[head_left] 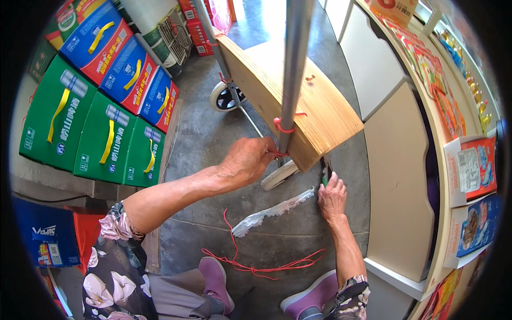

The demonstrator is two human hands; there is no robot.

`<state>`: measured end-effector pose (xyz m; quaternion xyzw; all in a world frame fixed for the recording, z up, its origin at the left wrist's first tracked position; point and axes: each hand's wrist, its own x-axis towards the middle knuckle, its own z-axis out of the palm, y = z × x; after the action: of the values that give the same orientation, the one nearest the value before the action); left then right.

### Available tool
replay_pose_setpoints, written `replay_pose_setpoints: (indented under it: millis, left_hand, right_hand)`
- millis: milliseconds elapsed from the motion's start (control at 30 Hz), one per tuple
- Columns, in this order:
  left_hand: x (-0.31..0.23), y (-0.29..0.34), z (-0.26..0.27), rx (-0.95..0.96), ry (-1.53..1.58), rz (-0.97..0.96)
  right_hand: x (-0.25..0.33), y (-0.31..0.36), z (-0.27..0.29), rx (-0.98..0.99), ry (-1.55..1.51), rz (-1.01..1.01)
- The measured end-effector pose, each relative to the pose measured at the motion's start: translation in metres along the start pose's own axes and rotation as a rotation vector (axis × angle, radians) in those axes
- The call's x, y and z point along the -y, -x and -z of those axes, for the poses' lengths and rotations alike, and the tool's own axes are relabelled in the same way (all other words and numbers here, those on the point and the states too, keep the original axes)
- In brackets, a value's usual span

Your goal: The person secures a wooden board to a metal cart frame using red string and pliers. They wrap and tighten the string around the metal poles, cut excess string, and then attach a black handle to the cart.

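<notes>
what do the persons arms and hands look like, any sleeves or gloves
Both hands are bare: no gloves, rings or watch show on the left hand or the right hand. The forearms are uncovered. Short dark sleeves printed with large pink and white flowers end near the elbows, the left sleeve and the right sleeve.

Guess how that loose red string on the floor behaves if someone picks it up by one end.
The red string lies in slack loops and kinks on the concrete floor, so it is probably floppy and would trail rather than hold shape. It looks thin, so likely very light. The loops cross near the purple shoes, so it may tangle or snag when pulled.
</notes>
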<state>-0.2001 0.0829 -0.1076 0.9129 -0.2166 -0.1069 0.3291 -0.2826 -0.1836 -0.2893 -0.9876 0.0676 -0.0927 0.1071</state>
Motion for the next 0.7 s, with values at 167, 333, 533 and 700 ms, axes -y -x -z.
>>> replay_pose_setpoints:
  millis: [167,333,533,700]
  left_hand:
    - [0.002,-0.001,-0.007,-0.045,-0.013,-0.062]
    - [-0.006,0.001,0.001,0.171,0.372,0.146]
    - [-0.012,0.010,-0.006,0.261,0.930,0.447]
    - [-0.004,0.016,-0.023,0.196,0.978,0.476]
  right_hand:
    - [0.006,-0.007,0.064,0.268,-1.485,-0.503]
    - [0.035,0.032,0.092,0.068,-2.213,-0.548]
    - [0.037,0.033,0.078,0.606,-2.305,-0.698]
    - [0.011,0.062,0.104,1.183,-1.750,-0.836]
